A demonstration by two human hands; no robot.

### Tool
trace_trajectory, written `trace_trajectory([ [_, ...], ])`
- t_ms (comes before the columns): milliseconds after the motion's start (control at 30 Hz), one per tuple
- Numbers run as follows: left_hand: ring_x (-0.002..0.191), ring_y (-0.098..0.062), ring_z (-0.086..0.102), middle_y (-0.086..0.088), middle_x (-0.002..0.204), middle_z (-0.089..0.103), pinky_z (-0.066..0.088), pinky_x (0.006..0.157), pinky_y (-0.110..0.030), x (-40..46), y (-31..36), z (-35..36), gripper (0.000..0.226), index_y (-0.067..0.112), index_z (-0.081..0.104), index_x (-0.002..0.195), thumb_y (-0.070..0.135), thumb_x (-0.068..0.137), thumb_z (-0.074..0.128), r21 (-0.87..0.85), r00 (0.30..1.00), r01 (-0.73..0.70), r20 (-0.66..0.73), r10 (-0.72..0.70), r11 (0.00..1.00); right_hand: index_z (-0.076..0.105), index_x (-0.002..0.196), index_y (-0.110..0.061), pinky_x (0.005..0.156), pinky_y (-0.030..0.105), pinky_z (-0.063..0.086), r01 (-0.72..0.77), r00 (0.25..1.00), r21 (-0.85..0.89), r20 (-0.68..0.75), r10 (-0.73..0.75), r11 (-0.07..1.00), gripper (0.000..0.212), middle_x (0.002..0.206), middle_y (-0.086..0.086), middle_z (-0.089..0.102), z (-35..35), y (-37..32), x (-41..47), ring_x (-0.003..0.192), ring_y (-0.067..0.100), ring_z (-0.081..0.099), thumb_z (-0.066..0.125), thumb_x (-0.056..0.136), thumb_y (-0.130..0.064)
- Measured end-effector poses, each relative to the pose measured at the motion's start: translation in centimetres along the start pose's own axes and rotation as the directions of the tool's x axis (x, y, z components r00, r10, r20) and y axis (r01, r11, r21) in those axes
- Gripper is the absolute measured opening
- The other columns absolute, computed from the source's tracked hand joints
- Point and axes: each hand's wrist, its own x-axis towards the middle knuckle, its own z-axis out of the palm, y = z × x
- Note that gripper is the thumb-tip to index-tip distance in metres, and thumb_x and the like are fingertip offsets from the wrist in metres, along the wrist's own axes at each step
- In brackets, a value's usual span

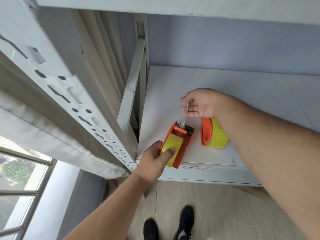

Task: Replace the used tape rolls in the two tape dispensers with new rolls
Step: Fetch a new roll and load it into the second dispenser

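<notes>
Nearest to us, our left hand [156,157] grips the orange plastic tape dispenser [178,144] at the front edge of the white metal shelf [216,90], thumb pressed on the yellow tape roll [172,149] seated inside it. Just beyond that hand, a clear strip of tape [183,116] rises from the dispenser's black toothed cutter [189,129] up to our right hand [201,103], which pinches the strip's free end between thumb and fingers. Directly under our right wrist, touching nothing else that we can see, stands a second orange dispenser holding a yellow roll [213,134], upright on the shelf.

We judge we are threading the new roll's leading end through the first dispenser. The next move calls for drawing the strip taut across the cutter while our left hand keeps the body steady, without letting the tape twist or stick to itself.
</notes>
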Motion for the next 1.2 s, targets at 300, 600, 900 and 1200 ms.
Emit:
trace_trajectory([
  [300,0.094,-0.030,0.071,-0.015,0.103,0.076,0.057,0.078,-0.030,0.3,0.3,0.8,0.041,0.012,0.067,0.103,0.053,0.098,0.063,0.057,0.997,-0.003,-0.071,0.007,0.998,0.071,0.099,-0.012,0.088,0.035,0.059,0.020,0.985,-0.155,0.174,0.007,0.988,0.015,0.104,0.007,0.079,-1.7,-1.8,-1.8,0.098,0.021,0.075,0.066,0.100,-0.026],
  [600,0.074,-0.011,0.060,-0.008,0.080,0.070,0.049,0.073,-0.024,0.7,0.7,1.2,0.059,0.006,0.065,0.089,0.064,0.097,0.053,0.056,0.996,0.039,-0.080,-0.034,0.998,0.064,0.104,-0.010,0.075,0.037,0.060,0.090,0.982,-0.035,-0.165,-0.094,0.995,0.017,0.102,0.012,0.075,-0.7,-1.3,-0.3,0.090,0.025,0.076,0.051,0.107,-0.022],
  [900,0.075,-0.020,0.048,-0.013,0.081,0.052,0.042,0.066,-0.025,-0.4,1.1,0.6,0.045,-0.010,0.053,0.090,0.035,0.084,0.057,-0.286,0.990,-0.074,-0.138,0.035,0.955,0.065,0.091,-0.014,0.056,0.024,0.050,0.176,0.921,-0.252,-0.299,-0.250,0.952,0.007,0.093,0.009,0.067,-0.5,-2.1,-0.6,0.060,0.014,0.056,0.061,0.097,-0.013],
  [1200,0.068,-0.017,0.051,-0.010,0.074,0.053,0.044,0.058,-0.017,-0.3,0.8,0.1,0.029,-0.003,0.059,0.082,0.026,0.081,0.052,-0.247,0.990,-0.082,-0.132,0.051,0.966,0.055,0.091,-0.020,0.055,0.025,0.031,0.150,0.904,-0.279,-0.349,-0.246,0.948,0.018,0.114,0.027,0.075,-0.4,-1.9,-0.5,0.070,0.022,0.049,0.047,0.098,-0.006],
])
